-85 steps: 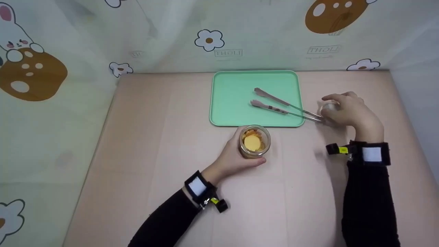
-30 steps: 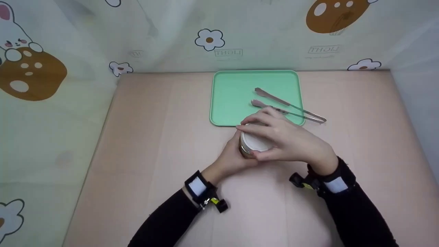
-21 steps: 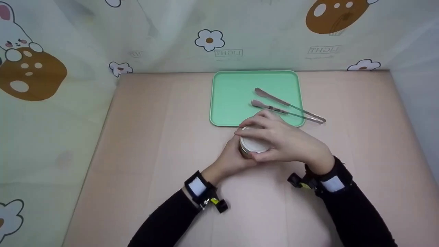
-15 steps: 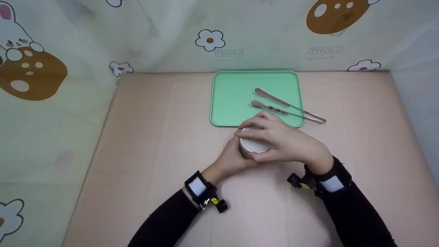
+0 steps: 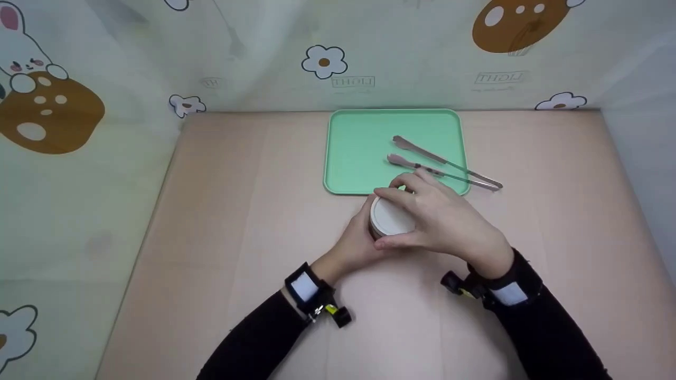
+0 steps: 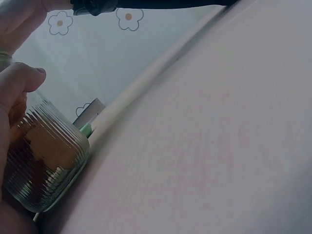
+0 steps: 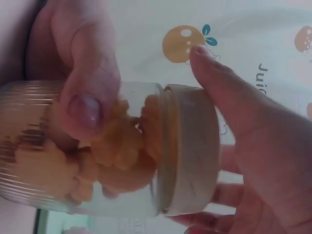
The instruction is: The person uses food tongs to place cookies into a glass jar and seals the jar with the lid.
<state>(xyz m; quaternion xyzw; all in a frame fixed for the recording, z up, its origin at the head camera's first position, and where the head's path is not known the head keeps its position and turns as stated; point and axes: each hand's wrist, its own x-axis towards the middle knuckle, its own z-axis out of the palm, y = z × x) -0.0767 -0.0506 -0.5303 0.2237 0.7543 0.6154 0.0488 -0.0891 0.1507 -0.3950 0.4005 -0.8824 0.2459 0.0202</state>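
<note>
A clear glass jar (image 6: 53, 156), ribbed on its lower part, stands upright near the table's middle. Yellow-orange biscuit-like pieces (image 7: 119, 148) show through its wall. My left hand (image 5: 351, 245) grips the jar from the left, with the thumb across the glass in the right wrist view. On the jar's mouth sits a white lid (image 5: 392, 216), looking level. My right hand (image 5: 446, 221) holds the lid from the right, fingers curled round the far side and thumb at the near side. In the right wrist view that thumb stretches past the lid's edge. Fingertip contact is partly hidden.
Behind the jar lies a light green tray (image 5: 348, 153). Metal tongs (image 5: 420, 149) rest spread on it, their joined end sticking out over the right rim. A patterned curtain (image 5: 253, 63) closes off the back and left.
My right hand came from the table's right side with the lid and set it on the open jar. Lately its fingers have shifted round the rim. The left hand has stayed on the jar.
</note>
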